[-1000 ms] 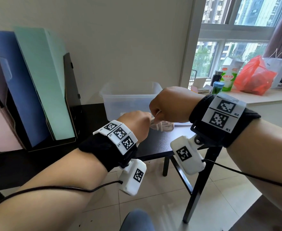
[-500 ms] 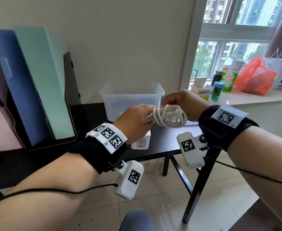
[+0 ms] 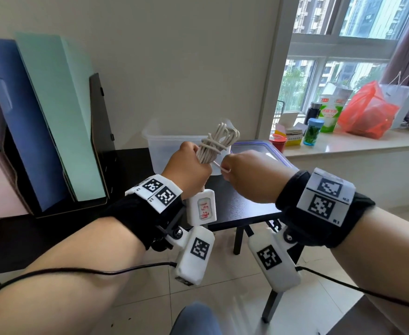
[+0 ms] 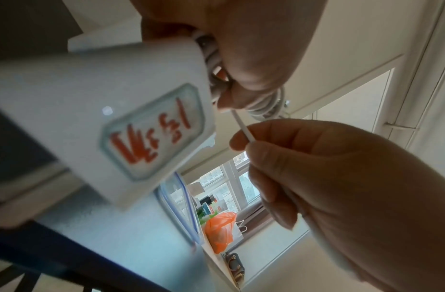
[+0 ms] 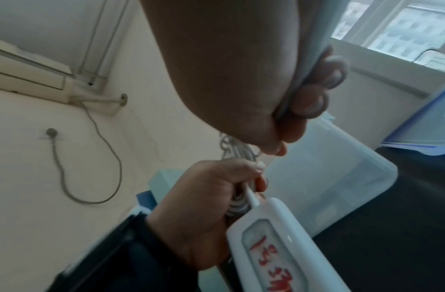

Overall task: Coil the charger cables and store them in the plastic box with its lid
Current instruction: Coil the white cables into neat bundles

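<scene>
My left hand [image 3: 190,166] grips a coiled white charger cable [image 3: 216,143] upright in its fist, in front of the clear plastic box [image 3: 164,151]. The white charger brick [image 3: 201,207] with red writing hangs below that fist; it also shows in the left wrist view [image 4: 116,122] and the right wrist view [image 5: 273,247]. My right hand [image 3: 232,169] pinches the cable's loose end [image 4: 243,128] just right of the coil and holds it taut. The blue-rimmed lid [image 3: 261,151] lies on the black table [image 3: 242,204] right of the box.
Coloured file holders [image 3: 53,122] stand at the back left on the table. A windowsill [image 3: 358,143] to the right carries bottles, a red plastic bag [image 3: 367,110] and a paper bag. The table's right edge drops to a tiled floor [image 3: 222,298].
The coil has turned from lying sideways between both hands to standing upright in my left fist. My right hand left the coil and now pinches the loose end. The brick has lifted off the table.
</scene>
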### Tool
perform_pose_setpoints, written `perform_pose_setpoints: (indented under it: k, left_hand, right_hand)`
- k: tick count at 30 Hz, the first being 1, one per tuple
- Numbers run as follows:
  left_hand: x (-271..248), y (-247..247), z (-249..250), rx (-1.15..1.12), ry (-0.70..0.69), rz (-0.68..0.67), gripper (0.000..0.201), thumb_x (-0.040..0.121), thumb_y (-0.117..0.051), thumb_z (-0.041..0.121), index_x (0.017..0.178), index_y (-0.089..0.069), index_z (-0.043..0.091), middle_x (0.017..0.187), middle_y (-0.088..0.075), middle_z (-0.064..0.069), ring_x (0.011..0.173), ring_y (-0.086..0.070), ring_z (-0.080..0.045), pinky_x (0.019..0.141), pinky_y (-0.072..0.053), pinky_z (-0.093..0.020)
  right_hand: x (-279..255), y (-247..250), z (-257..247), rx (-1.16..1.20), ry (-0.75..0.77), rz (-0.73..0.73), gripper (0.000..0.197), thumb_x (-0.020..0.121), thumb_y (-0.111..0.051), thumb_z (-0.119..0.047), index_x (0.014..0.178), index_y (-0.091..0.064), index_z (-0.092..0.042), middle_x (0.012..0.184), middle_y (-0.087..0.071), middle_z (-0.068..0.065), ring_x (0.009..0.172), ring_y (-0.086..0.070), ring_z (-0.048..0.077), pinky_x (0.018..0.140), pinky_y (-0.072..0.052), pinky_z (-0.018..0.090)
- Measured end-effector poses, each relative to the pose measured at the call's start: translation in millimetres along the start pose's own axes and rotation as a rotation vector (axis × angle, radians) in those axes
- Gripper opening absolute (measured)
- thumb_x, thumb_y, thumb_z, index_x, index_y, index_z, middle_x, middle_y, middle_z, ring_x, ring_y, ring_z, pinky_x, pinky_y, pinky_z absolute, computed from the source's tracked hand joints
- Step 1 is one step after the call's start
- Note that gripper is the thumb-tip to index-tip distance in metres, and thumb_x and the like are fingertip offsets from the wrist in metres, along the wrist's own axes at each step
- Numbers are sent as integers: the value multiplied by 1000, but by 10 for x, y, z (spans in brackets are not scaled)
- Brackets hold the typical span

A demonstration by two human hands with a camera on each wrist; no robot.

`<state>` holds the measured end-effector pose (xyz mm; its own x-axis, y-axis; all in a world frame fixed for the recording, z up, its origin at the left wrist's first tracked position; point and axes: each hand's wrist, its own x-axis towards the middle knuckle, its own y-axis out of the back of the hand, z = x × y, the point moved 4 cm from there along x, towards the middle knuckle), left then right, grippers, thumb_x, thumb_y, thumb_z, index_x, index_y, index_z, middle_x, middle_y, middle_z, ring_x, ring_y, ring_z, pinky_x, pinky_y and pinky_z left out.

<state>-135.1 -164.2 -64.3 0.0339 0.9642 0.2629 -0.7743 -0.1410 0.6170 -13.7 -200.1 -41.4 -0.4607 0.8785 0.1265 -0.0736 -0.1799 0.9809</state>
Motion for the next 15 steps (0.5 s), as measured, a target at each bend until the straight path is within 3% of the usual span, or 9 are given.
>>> perform_pose_setpoints:
  k: [2,5,7,9,12,15]
  left_hand:
    - [5,9,-17,79,27,-19,31,84,-52,19,113,-43,10,99,-59,-8,81,-59,-23,62,-44,-30]
    - [-15,-15,-27,287,40,-51,33,85,-51,19,113,-38,9,104,-59,-12,90,-60,-31,71,-46,-35]
    - [-39,-42,-21,419,34,-72,30,85,-49,19,112,-38,8,108,-61,-15,91,-58,-32,72,-42,-35]
    - [-73,-68,4,507,7,-94,28,86,-47,19,110,-39,7,110,-61,-16,97,-59,-35,73,-40,-35]
    - [-128,-94,72,650,-134,-94,29,87,-44,15,114,-38,4,109,-62,-17,99,-61,-38,73,-39,-35]
    - [-168,-138,115,789,-288,-106,47,88,-40,11,132,-27,0,112,-61,-18,100,-61,-38,75,-41,-38]
  right_hand:
    - [-50,16,-69,-69,34,-47,20,93,-37,-15,99,-55,-8,93,-59,8,74,-43,22,66,-35,28]
    - [-108,111,-177,-145,62,-41,22,93,-39,-17,95,-59,-10,89,-58,5,72,-44,22,65,-37,28]
    - [-125,188,-242,-173,64,-18,21,91,-40,-16,90,-60,-10,79,-52,3,71,-44,23,64,-37,28]
    - [-110,247,-285,-199,72,9,19,90,-40,-13,74,-51,-14,65,-40,-2,69,-44,24,62,-35,28]
    - [-43,331,-253,-195,63,71,19,87,-43,-12,69,-44,-16,60,-33,-4,66,-43,24,52,-28,25]
    - [5,444,-148,-111,47,191,13,89,-49,-23,82,-60,-22,59,-32,-8,70,-42,22,47,-21,21]
